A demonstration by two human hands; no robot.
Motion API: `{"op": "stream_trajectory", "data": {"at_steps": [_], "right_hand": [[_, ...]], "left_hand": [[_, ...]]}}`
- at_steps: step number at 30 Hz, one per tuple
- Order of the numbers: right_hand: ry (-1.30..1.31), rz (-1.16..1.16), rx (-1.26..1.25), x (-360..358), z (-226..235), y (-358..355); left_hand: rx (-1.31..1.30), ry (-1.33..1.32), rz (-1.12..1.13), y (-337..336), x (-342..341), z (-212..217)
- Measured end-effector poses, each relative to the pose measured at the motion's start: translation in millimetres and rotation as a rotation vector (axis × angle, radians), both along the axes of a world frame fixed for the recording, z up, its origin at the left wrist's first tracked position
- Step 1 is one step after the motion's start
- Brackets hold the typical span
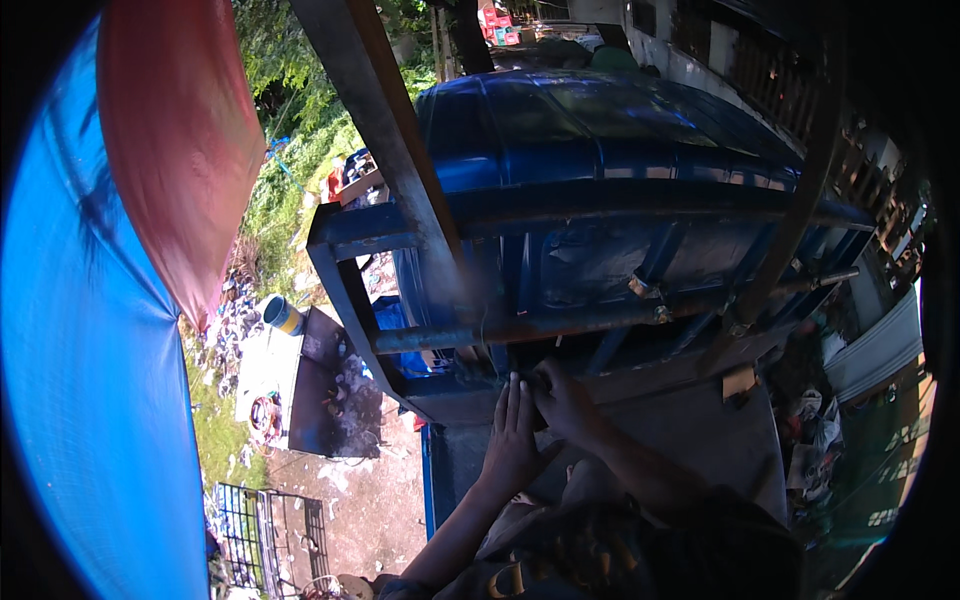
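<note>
Reaching up from the bottom of the picture, the person's two arms met in front of a big blue metal frame [345,285]. The left hand [510,440] was flat, its fingers straight and close together, pressed against the dark lower part of the frame. It held nothing that could be seen. The right hand [565,400] sat just beside it, touching it near the fingertips. Its fingers were curled at a dark spot on the frame, but it was too dark to tell if they were clamped on anything. Dark patterned clothing [600,550] showed low down, under the arms.

Just above the hands ran a rusty pipe [560,322], going from left to right across the frame. A dark slanted beam [385,130] crossed in front of it and went up toward the top of the picture. A brown slanted bar [790,230] stood on the right side. Behind the pipe sat a big blue tank [600,130] with a rounded, shiny top.

Down on the left, far below, was the ground [370,500], bare and pale. On it stood a dark metal box [325,390] with a flat white board [265,365] beside it and a small blue and yellow can [283,315] at the board's far end. A wire grate [265,520] lay nearer the bottom edge. Small bits of trash were spread on the grass.

Along the left edge hung a blue sheet [90,380] and a red sheet [175,130]. Farthest away grew green bushes [300,90], bright in the sun.
</note>
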State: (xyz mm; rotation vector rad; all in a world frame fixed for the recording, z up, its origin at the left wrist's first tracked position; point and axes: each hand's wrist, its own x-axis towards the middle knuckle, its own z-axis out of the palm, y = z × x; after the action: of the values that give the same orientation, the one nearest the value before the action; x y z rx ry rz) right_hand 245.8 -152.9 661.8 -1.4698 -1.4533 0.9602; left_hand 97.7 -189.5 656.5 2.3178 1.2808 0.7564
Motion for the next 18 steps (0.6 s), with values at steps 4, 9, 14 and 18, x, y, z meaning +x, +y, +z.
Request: {"op": "stream_trajectory", "data": {"at_steps": [4, 9, 14, 18], "right_hand": [[-0.208, 0.053, 0.345, 10, 56, 40], [-0.516, 0.287, 0.617, 51, 162, 152], [-0.636, 0.464, 0.601, 41, 216, 223], [-0.929, 0.443, 0.934, 55, 191, 259]], "left_hand": [[0.137, -0.055, 0.102, 15, -25, 38], [0.500, -0.088, 0.413, 137, -74, 114], [0.654, -0.130, 0.637, 272, -122, 179], [0.521, 0.083, 0.811, 291, -74, 208]]}}
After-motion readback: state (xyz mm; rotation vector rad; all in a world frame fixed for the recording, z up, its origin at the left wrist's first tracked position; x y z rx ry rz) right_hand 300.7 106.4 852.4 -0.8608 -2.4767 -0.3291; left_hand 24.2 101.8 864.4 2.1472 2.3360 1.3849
